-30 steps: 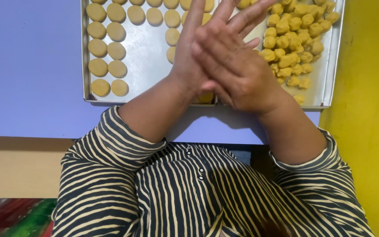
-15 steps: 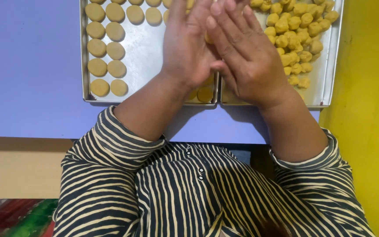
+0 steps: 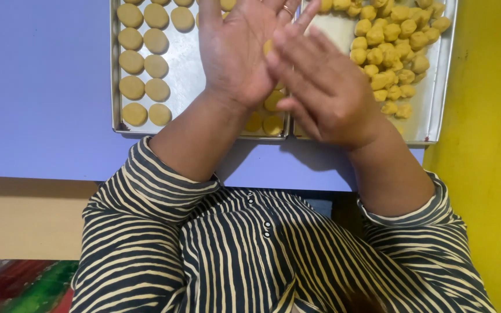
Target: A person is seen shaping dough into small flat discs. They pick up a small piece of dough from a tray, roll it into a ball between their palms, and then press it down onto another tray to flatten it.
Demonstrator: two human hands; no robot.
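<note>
My left hand (image 3: 236, 55) is held up flat with the fingers pointing away from me. My right hand (image 3: 329, 90) presses across its palm. A small yellow dough piece (image 3: 268, 46) shows between the two palms. Both hands hover over the seam of two metal trays. The left tray (image 3: 188, 87) carries rows of flattened yellow dough rounds (image 3: 144, 64). The right tray (image 3: 436, 87) holds a heap of rough yellow dough balls (image 3: 392, 52). More rounds (image 3: 272, 123) lie under my wrists, partly hidden.
The trays rest on a lilac tabletop (image 3: 42, 87), whose near edge runs just before my striped sleeves. A yellow surface (image 3: 488, 174) borders the right side. A tan strip and a red-green patch lie lower left.
My right hand has slid down and to the right across the left palm, and the left hand has shifted slightly left, in a rubbing motion with the dough piece between them.
</note>
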